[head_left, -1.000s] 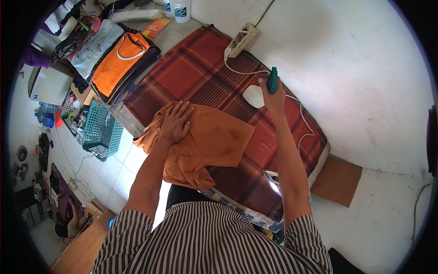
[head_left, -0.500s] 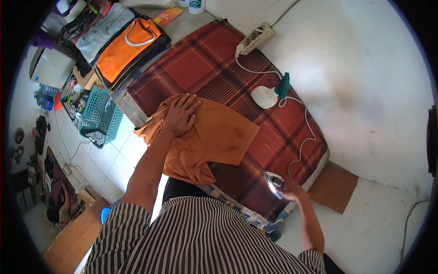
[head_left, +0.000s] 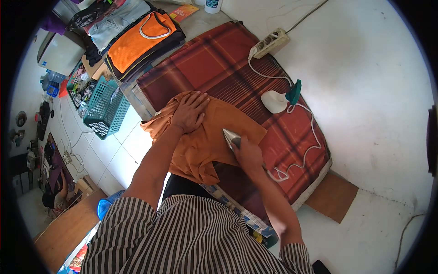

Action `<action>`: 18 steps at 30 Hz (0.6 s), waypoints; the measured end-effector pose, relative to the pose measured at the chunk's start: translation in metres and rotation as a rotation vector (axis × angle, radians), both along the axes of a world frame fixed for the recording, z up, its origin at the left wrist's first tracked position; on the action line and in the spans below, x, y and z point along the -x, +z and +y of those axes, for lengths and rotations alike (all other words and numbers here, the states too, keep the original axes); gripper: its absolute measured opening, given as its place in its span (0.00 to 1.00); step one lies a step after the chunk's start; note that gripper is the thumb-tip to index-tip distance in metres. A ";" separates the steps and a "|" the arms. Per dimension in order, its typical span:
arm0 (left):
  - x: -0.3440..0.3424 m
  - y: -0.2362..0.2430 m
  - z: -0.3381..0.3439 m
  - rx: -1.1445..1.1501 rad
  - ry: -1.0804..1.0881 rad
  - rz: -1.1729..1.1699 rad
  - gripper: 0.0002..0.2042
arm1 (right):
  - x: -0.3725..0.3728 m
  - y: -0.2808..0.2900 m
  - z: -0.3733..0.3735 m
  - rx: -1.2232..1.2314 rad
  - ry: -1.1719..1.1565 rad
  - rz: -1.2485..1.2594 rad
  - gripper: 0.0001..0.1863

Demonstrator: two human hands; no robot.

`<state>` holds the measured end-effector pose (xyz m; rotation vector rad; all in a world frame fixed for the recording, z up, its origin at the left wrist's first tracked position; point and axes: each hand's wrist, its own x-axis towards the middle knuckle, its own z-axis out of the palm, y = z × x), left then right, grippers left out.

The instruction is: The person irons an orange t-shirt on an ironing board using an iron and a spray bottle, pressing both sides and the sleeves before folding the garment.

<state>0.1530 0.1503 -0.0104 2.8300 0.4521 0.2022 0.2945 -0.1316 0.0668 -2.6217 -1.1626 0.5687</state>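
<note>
My left hand (head_left: pixel 188 118) lies flat with fingers stretched out on a rust-orange garment (head_left: pixel 200 148), which is bunched at its left and smoother on the right. My right hand (head_left: pixel 247 154) grips a silver iron (head_left: pixel 229 136), resting on the garment's smoother right part. Both lie on a red plaid padded cover (head_left: pixel 196 59). Right of the garment, a white spray bottle (head_left: pixel 275 101) with a green trigger lies on the cover. A white cord runs loosely down the cover's right side.
A power strip (head_left: pixel 269 43) lies at the back edge by the white wall. Folded clothes (head_left: pixel 134 48) are stacked at upper left. Below them, teal plastic baskets (head_left: pixel 102 121) stand on the tiled floor (head_left: pixel 125 155). A cardboard piece (head_left: pixel 333 196) lies at lower right.
My right hand let go of the spray bottle, took hold of the iron near the front edge and moved it up and left onto the garment. My left hand stays on the fabric.
</note>
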 end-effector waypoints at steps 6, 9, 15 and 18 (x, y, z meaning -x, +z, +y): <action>0.004 0.001 -0.001 0.022 0.012 0.009 0.31 | -0.058 0.000 0.090 -0.041 0.168 -0.101 0.24; 0.005 -0.008 0.001 0.001 0.011 -0.010 0.32 | -0.063 0.002 0.098 0.016 0.182 -0.046 0.23; 0.005 -0.004 0.001 0.029 -0.003 -0.016 0.32 | -0.052 0.001 0.094 -0.046 0.189 -0.107 0.25; 0.002 -0.006 0.000 0.002 -0.005 -0.008 0.32 | -0.058 -0.005 0.096 -0.022 0.115 -0.002 0.26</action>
